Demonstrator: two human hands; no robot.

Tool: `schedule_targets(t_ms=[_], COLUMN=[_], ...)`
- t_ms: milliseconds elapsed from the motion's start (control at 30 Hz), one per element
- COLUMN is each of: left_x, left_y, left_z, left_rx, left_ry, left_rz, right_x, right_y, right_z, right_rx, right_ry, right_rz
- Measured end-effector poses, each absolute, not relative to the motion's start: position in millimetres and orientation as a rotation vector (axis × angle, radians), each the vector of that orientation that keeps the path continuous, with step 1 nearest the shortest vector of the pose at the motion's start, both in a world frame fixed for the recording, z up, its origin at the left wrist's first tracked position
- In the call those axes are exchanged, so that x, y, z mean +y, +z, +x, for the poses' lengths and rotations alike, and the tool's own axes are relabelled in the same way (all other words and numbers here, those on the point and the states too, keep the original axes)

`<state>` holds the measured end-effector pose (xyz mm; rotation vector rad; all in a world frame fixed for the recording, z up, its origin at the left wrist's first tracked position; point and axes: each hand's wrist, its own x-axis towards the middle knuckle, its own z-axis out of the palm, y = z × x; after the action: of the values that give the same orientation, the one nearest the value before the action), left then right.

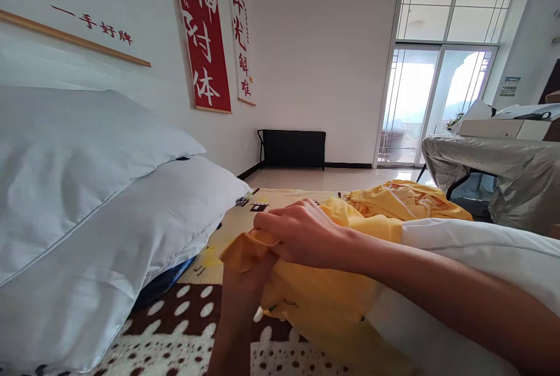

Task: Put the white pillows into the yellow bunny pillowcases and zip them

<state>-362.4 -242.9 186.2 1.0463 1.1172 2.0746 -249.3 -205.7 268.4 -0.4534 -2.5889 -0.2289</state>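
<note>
A yellow cloth cover lies over one end of a white pillow at the right, leaving the rest of the pillow bare. My right hand is closed on the edge of the yellow cover near the middle of the view. Below and to its left, my left hand is partly hidden under a fold of the same cover; its fingers do not show. The two hands are close together.
Two white pillows are stacked at the left. A patterned blanket lies beneath. More yellow cloth is bunched behind the covered pillow. A plastic-covered table with boxes stands at the right, and a black folded item by the far wall.
</note>
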Motion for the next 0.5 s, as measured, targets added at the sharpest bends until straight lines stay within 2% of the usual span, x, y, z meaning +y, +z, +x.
schedule_targets(t_ms=[100, 200, 333, 500], left_x=[-243.4, -241.4, -235.6, -231.3], left_y=[191.1, 195.5, 197.5, 199.6], left_z=[-356.9, -356.1, -362.6, -362.0], left_rx=[1.077, 1.14, 1.143, 1.168], left_ry=[2.109, 2.149, 2.18, 2.178], left_rz=[0.809, 0.658, 0.607, 0.483], right_x=[-197.6, -186.2, -183.8, -185.1], right_y=[278.8, 291.2, 288.5, 251.4], right_z=[-230.4, -194.2, -132.8, -75.5], right_rx=[-2.638, -2.72, -2.737, -2.746], right_ry=[0.053, 0.193, 0.064, -0.07], right_rz=[-0.461, -0.656, -0.841, -0.995])
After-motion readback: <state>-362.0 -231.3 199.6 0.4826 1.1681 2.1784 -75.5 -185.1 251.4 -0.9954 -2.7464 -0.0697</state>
